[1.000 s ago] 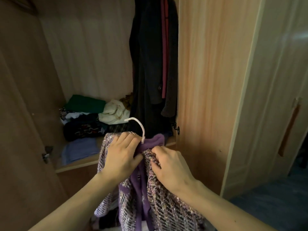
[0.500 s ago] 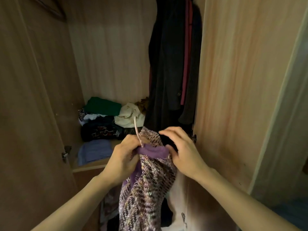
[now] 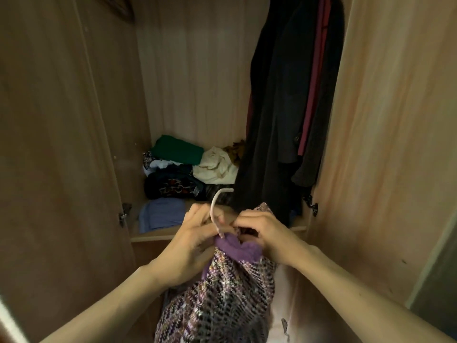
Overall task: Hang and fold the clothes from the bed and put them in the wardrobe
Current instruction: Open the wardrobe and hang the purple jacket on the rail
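In the head view, two bare arms reach out in front of the open wardrobe [image 3: 193, 82]. The left hand [image 3: 195, 241] has its grip curled round the neck of a white hanger [image 3: 214, 203], just under the hook. The right hand [image 3: 267, 233] is right beside it, and its grip pinches the top edge of the knitted top [image 3: 222, 298]. The knitted top is purple and speckled. It hangs down from the hanger between the two hands, in front of the wardrobe and not yet inside it. A soft purple collar [image 3: 235, 247] pokes out at the top.

A second ago the hands were spread out on the shoulders of the knitted top, and it faced us flat. Now the hands have come close together at the neck, and we see the knitted top from its side. The hook stands up higher and points toward the dark coat [image 3: 279, 120] hanging on the right. The wardrobe also looks nearer than before.

I think this means the knitted top now sits well on the hanger, and the next job is to lift it up and hook it near the dark coat. The rail is too high to see here.

Folded clothes [image 3: 178, 169] lie in a pile on the shelf [image 3: 153, 235] at the back.
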The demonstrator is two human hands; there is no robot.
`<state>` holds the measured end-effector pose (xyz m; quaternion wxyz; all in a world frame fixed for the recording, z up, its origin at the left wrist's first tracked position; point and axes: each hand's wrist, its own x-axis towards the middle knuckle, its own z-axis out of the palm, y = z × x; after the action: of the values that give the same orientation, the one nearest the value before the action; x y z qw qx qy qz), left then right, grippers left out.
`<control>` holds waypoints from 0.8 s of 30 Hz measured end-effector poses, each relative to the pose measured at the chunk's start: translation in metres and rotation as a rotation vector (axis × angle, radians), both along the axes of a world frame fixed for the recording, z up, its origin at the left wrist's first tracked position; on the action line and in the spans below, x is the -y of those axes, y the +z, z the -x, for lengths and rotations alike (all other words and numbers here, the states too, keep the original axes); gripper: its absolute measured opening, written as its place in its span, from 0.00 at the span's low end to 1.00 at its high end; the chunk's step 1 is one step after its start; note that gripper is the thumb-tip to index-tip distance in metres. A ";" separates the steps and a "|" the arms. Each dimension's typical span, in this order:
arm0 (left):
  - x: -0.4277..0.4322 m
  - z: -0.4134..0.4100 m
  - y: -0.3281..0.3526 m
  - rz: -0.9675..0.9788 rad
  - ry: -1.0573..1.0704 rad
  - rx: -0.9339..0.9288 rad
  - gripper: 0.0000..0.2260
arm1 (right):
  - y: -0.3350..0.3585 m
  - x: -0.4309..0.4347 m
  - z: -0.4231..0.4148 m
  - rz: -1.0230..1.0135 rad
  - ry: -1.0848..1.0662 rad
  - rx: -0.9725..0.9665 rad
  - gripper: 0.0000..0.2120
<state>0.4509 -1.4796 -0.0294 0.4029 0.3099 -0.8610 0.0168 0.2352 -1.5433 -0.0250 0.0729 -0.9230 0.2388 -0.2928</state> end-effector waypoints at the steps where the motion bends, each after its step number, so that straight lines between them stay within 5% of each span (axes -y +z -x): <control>1: 0.000 -0.003 0.000 -0.031 0.008 -0.016 0.21 | -0.002 -0.001 -0.002 -0.003 0.002 0.021 0.08; 7: -0.002 -0.009 0.002 -0.247 0.198 -0.237 0.15 | 0.001 -0.001 -0.006 -0.048 -0.117 0.173 0.24; 18: -0.012 -0.007 0.025 -0.756 0.008 -0.447 0.07 | 0.009 0.009 0.011 0.118 -0.272 0.368 0.13; 21: -0.020 -0.002 0.032 -0.690 0.047 -0.327 0.08 | 0.007 0.009 0.021 0.160 -0.335 0.407 0.12; 24: -0.021 0.005 0.032 -0.383 0.257 -0.127 0.10 | 0.007 0.005 0.026 0.167 -0.365 0.439 0.11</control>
<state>0.4463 -1.4590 0.0023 0.3845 0.4882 -0.7749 -0.1154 0.2092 -1.5487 -0.0184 -0.0071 -0.7823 0.3544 -0.5122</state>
